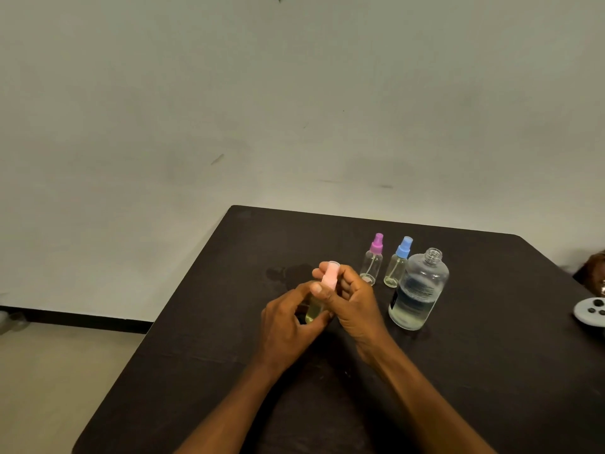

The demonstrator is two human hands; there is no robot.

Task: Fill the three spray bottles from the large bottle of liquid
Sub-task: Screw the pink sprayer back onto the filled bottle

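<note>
My left hand [288, 326] grips the body of a small clear spray bottle [313, 312] that holds pale yellow liquid. My right hand [352, 296] pinches its pink spray top [330, 276] between thumb and fingers. Behind them stand a clear spray bottle with a purple top [373, 260] and one with a blue top [397, 263]; the blue one has a little liquid at its bottom. The large clear bottle [417, 290] stands uncapped to the right, with pale liquid in its lower part.
The dark table [229, 371] ends in a left edge and a far edge near the wall. A grey round object [591, 311] with dark buttons lies at the right edge. A faint wet mark [288, 273] shows behind my hands.
</note>
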